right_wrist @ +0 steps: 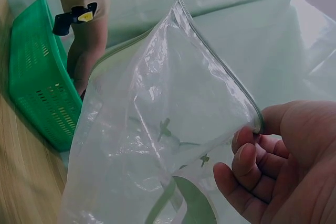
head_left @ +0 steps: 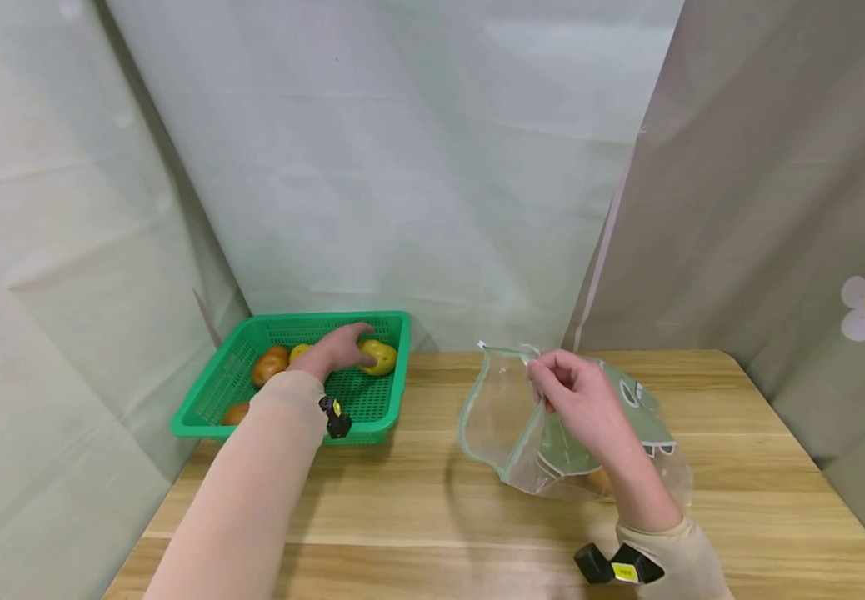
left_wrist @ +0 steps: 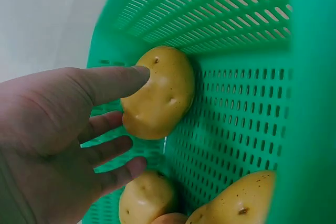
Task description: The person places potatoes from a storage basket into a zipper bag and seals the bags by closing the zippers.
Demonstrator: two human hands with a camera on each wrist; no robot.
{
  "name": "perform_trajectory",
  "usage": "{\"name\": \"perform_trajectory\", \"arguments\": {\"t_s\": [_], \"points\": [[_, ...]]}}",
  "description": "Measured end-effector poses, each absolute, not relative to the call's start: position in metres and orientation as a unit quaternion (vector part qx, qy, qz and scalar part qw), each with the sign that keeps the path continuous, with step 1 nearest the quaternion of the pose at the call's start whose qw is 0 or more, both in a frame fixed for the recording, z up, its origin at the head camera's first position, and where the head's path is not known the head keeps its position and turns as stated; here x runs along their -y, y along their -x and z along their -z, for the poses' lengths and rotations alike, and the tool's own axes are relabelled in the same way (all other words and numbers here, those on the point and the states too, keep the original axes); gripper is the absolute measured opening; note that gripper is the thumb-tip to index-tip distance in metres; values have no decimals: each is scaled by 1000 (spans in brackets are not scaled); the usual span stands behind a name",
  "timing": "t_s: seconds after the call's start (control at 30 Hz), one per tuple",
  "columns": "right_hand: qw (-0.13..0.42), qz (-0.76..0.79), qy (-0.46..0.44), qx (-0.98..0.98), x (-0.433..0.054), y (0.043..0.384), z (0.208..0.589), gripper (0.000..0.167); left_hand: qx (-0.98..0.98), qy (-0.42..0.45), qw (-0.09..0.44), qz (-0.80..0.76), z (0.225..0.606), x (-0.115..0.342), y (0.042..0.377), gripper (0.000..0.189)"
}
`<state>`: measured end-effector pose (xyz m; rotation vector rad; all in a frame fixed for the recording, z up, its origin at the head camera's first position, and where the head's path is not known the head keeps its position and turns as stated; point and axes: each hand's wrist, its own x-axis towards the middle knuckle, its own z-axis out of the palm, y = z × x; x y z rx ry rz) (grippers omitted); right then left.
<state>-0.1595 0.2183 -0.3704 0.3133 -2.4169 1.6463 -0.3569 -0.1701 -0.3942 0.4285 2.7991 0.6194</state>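
Note:
In the green basket, my left hand [head_left: 339, 346] reaches to a yellow potato [left_wrist: 160, 93] near the far right corner. The thumb overlaps the potato in the left wrist view, and the other fingers extend loosely beside it. My right hand [head_left: 578, 400] pinches the top edge of a clear zip bag [right_wrist: 178, 98] with green print between thumb and fingers. The mouth of the bag gapes toward the basket. An orange-brown item [head_left: 599, 479] shows through the lower part of the bag, partly hidden by the right wrist.
The green basket [head_left: 395, 400] stands at the left of the wooden table [head_left: 402, 517]. More potatoes [left_wrist: 147, 198] and a brown rounded item [head_left: 271, 365] lie in it. Pale cloth [head_left: 402, 167] hangs behind and at both sides.

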Motion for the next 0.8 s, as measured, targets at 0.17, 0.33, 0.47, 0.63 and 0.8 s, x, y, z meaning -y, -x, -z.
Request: {"name": "perform_trajectory", "arguments": {"t_s": [0.17,0.33,0.47,0.63,0.8], "points": [[100,-547,-103,825,-220,160,372,30,-958,-134,136,-215,396,168,357,72],[100,-549,-104,824,-220,160,373,30,-961,-126,146,-197,397,168,357,71],[100,-553,-106,820,-220,160,372,29,-963,-118,156,-185,399,170,359,71],[100,-553,-107,820,-220,161,373,24,-958,-118,165,-204,402,174,360,73],[100,-552,-108,821,-220,162,373,26,-952,-122,165,-229,400,173,354,73]]}}
